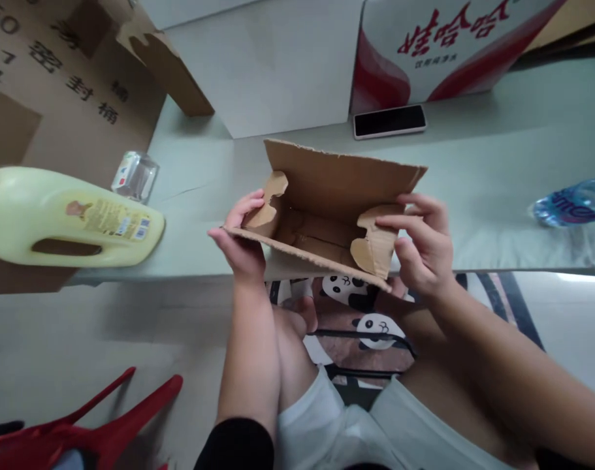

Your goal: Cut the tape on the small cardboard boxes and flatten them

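A small brown cardboard box (341, 171) is tilted towards me at the near edge of the table, its top open and its inside showing. The long back flap stands up, and the long front flap leans out towards me. My left hand (245, 251) grips the left end, thumb under the front flap's corner and fingers against the left end flap (264, 215). At the other end, my right hand (427, 251) holds the right side, its fingertips on the notched right end flap (375, 238). Nothing can be made out inside the box.
A pale yellow jug (72, 219) lies on the left beside a clear plastic container (135, 176). Behind are a phone (390, 122), a white carton (277, 65) and a red-and-white carton (424, 59). A water bottle (574, 202) lies right. A red chair (115, 418) stands lower left.
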`<action>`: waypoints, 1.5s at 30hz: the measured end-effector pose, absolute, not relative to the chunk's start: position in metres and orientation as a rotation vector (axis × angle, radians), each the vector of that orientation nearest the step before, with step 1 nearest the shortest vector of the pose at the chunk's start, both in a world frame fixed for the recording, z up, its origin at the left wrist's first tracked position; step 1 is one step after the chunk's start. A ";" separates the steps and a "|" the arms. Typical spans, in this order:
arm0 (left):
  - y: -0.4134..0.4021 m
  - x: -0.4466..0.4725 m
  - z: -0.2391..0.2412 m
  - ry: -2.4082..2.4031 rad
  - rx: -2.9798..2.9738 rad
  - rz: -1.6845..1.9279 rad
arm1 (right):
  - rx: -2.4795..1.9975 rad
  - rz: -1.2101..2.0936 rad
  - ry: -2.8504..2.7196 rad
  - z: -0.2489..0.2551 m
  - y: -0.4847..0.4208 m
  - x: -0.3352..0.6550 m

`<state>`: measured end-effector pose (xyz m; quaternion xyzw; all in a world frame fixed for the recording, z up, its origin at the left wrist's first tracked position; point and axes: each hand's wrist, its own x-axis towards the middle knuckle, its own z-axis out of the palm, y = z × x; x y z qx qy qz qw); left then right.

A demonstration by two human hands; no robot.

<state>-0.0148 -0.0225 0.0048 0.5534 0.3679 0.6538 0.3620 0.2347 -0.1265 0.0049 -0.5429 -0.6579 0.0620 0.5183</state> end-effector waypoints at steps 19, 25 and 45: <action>-0.022 0.012 -0.013 1.086 1.777 1.711 | -1.282 0.346 -1.500 0.008 -0.130 0.259; -0.025 0.009 -0.005 1.095 1.765 1.579 | -1.396 0.368 -1.499 0.015 -0.131 0.255; -0.004 -0.016 -0.004 1.175 0.831 1.473 | -1.193 0.869 -1.646 -0.002 -0.121 0.248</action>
